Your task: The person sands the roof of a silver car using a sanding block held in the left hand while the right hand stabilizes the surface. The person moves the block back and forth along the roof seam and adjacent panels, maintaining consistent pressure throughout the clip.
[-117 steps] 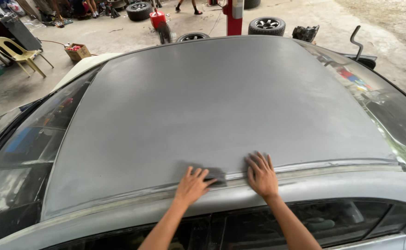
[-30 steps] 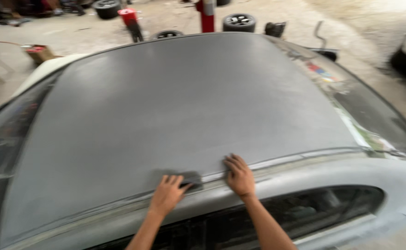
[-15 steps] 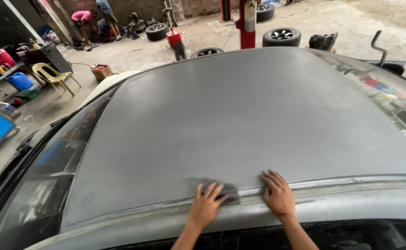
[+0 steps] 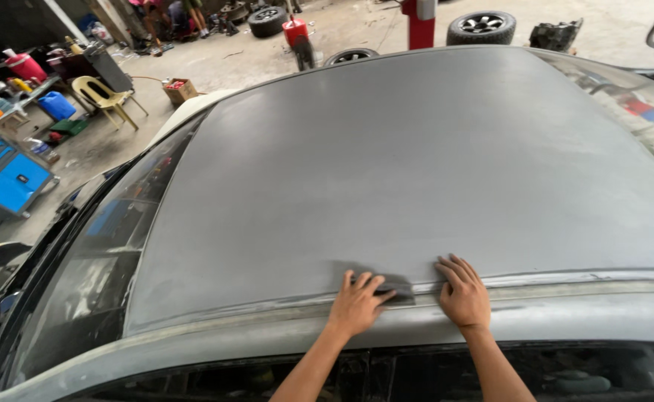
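Note:
A dull grey sanded car roof [image 4: 416,164] fills the view. My left hand [image 4: 357,305] lies flat near the roof's near edge, pressing a dark grey sheet of sandpaper [image 4: 398,286] against the surface. My right hand [image 4: 462,294] rests palm down just to the right of the sheet, fingers spread on the roof beside the pale side rail [image 4: 565,286]. Neither hand is lifted off the car.
The windscreen [image 4: 81,275] slopes away at the left. Beyond the car are a blue tool cabinet [image 4: 3,175], a yellow plastic chair [image 4: 103,97], a cardboard box [image 4: 180,89], loose tyres [image 4: 482,26], a red post [image 4: 420,22] and people at the back.
Both hands stay on the roof's near edge with the sandpaper under the left one. The view has swung left and right; the hands shifted slightly along the edge.

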